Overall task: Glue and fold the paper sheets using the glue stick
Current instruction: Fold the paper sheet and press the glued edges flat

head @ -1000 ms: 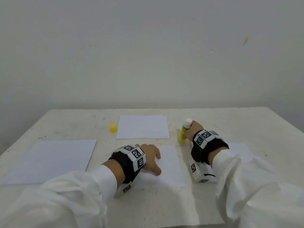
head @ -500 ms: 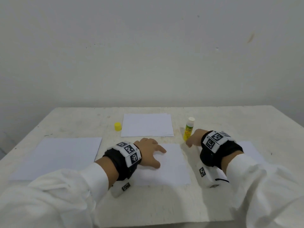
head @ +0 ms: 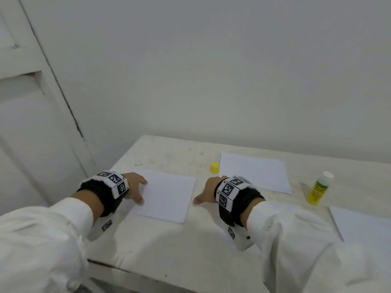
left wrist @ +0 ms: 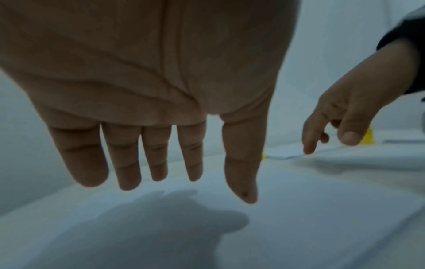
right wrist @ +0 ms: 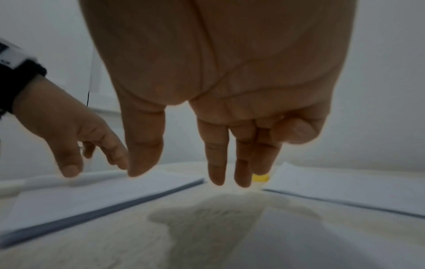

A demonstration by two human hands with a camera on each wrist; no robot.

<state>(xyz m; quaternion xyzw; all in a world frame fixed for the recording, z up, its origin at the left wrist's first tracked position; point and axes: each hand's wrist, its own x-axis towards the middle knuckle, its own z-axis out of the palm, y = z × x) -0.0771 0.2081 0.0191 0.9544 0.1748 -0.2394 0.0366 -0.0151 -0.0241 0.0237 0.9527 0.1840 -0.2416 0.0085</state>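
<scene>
— Where's the paper relative to the hands?
— The left sheet (head: 167,197) lies under the relaxed, empty left hand (head: 135,190); the right hand (head: 208,191), also loose, hovers at its three o'clock.
— Count?
— Three sheets, one uncapped glue stick (head: 319,190) at three o'clock, one yellow cap (head: 214,167) at twelve.

Your left hand (head: 135,188) sits over the left edge of the near-left sheet (head: 167,197) on the table (head: 169,250). Your right hand (head: 208,190) hovers just right of that sheet. Behind it the cap (head: 214,167) lies beside the far sheet (head: 254,171). Further right the glue stick (head: 319,188) stands upright, another sheet (head: 364,227) in front.
</scene>
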